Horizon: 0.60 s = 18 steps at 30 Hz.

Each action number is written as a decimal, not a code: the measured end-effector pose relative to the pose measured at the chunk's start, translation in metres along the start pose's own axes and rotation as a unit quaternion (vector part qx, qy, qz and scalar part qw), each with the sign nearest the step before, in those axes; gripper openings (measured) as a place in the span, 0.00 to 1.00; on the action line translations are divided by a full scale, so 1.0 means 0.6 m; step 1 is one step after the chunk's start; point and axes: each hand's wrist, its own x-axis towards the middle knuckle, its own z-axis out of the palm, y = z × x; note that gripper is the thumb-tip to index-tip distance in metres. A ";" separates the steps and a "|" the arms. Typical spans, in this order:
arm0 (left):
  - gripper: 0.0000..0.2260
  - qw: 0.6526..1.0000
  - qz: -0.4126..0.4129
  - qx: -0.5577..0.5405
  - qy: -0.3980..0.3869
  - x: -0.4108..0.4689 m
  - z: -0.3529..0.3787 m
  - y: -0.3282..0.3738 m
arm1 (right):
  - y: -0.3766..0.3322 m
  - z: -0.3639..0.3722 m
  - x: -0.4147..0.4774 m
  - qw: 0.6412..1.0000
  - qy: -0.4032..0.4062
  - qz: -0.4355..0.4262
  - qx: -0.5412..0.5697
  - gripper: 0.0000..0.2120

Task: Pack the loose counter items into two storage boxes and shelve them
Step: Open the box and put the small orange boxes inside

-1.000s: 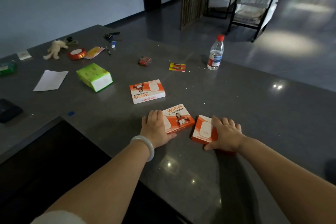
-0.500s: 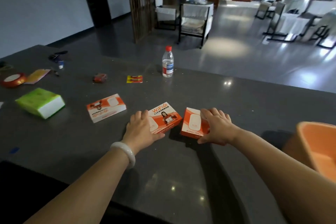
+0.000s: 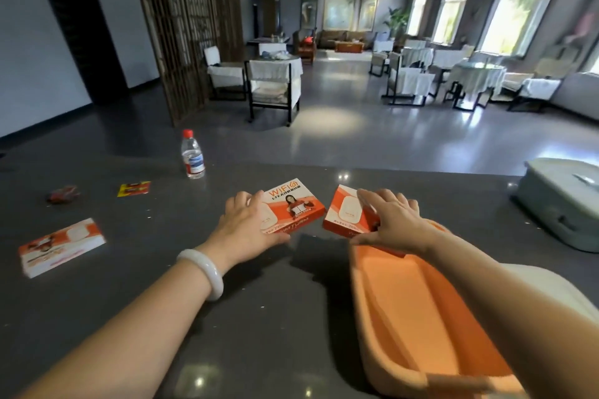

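Dark counter (image 3: 275,334): left hand (image 3: 241,230) clamps WiFi box (image 3: 296,207), right hand (image 3: 392,223) clamps small orange box (image 3: 345,214). Lift both level, lower flat into orange bin (image 3: 421,317) at 5 o'clock.

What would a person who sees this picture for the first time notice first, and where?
Two hands are at the middle of the dark counter: the left hand holds the left box, the right hand the right box, both bright orange. Near the right hand lies an open orange bin, and a grey case stands at the far right.
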 end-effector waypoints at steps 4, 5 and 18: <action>0.46 1.000 0.023 0.003 -0.005 0.001 0.042 0.130 | 0.130 -0.043 -0.056 0.999 0.032 0.037 -0.009 0.41; 0.46 1.000 0.024 0.003 -0.006 -0.003 0.053 0.155 | 0.159 -0.047 -0.066 0.998 0.035 0.050 -0.013 0.41; 0.47 0.990 0.096 0.017 -0.102 -0.029 0.148 0.321 | 0.302 -0.017 -0.109 0.984 0.075 0.155 -0.035 0.46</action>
